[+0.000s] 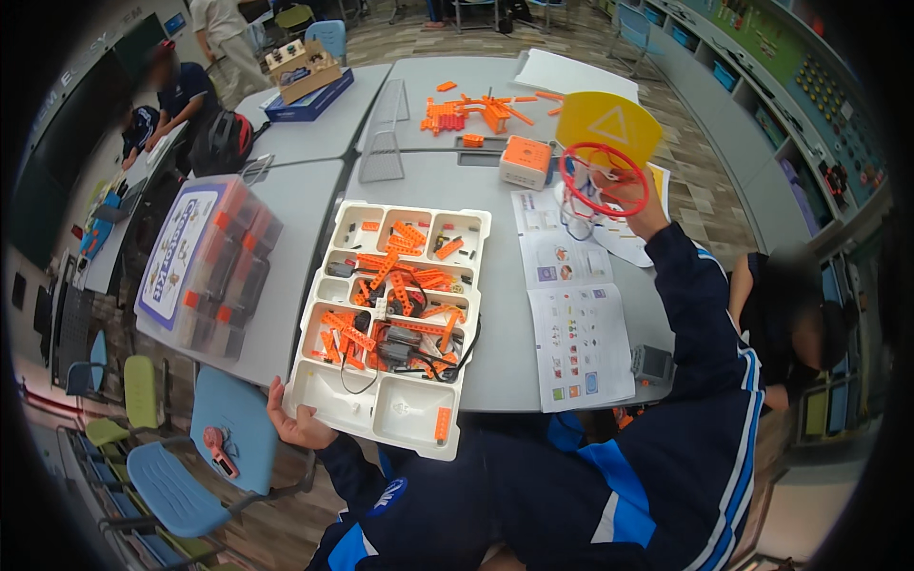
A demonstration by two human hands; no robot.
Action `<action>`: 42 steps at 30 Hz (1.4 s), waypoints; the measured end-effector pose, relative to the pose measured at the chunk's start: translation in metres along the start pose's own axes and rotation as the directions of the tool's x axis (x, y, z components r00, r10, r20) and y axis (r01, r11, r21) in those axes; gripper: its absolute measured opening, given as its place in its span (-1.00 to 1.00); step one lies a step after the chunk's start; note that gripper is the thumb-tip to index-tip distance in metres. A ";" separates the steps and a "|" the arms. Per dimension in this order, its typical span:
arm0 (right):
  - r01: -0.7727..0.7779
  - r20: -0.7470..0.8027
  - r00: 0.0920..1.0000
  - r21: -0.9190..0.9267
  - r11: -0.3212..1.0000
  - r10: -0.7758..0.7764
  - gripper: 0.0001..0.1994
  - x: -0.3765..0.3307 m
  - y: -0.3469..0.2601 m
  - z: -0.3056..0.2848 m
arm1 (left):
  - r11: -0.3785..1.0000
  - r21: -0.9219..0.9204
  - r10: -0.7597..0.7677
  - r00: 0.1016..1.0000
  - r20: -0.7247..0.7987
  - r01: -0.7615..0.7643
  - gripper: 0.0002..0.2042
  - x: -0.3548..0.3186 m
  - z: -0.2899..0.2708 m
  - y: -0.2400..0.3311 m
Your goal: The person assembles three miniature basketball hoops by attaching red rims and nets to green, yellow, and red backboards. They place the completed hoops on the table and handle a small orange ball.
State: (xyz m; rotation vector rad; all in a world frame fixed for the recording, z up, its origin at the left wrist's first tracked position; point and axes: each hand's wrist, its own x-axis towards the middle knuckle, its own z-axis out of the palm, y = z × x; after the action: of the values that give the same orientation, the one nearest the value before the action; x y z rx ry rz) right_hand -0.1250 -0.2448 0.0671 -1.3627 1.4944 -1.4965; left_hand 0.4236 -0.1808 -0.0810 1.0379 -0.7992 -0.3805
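Grey table [495, 371]; left hand [297, 423] grips tray [338, 395] (orange parts).

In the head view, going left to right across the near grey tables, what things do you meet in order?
Clear lidded storage box → left hand gripping the white parts tray of orange pieces → open instruction booklet → right hand at the red ring.

This is a classroom set up for hands-on building lessons. Grey tabletops [314, 219] pushed together carry a white sorting tray [319, 381] of orange construction pieces, a clear lidded parts bin [205, 266] and an open instruction booklet [576, 324]. Blue chairs [233, 428] stand around, other people work at a far table, and wall shelves [762, 90] hold storage bins.
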 end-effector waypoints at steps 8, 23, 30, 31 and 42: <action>0.078 0.132 0.987 0.092 0.993 -0.090 -0.72 0.127 0.077 0.148 | 0.997 0.045 -0.056 0.995 -0.079 0.059 -0.47 0.015 -0.027 0.009; -0.130 0.328 0.933 -0.081 0.988 0.149 -0.55 0.118 0.143 0.132 | 0.994 -0.015 -0.106 0.984 -0.141 0.105 -0.29 0.014 -0.006 -0.001; -0.240 0.362 0.886 -0.180 0.954 0.291 -0.51 0.045 0.074 0.090 | 0.968 -0.174 -0.218 0.951 -0.220 0.181 -0.25 0.006 -0.001 -0.005; -0.293 0.390 0.853 -0.192 0.937 0.347 -0.49 0.030 0.064 0.092 | 0.958 -0.193 -0.246 0.951 -0.188 0.210 -0.26 0.006 -0.001 -0.006; -0.737 0.660 0.455 -0.099 0.669 0.598 -0.20 -0.062 0.011 0.180 | 0.900 -0.238 -0.389 0.919 -0.059 0.365 -0.34 0.009 -0.007 -0.004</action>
State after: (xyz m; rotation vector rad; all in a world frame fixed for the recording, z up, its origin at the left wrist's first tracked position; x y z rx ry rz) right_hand 0.0574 -0.2465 0.0117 -0.8295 1.1431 -0.5254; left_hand 0.4353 -0.1837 -0.0826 0.9901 -0.4429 -0.7260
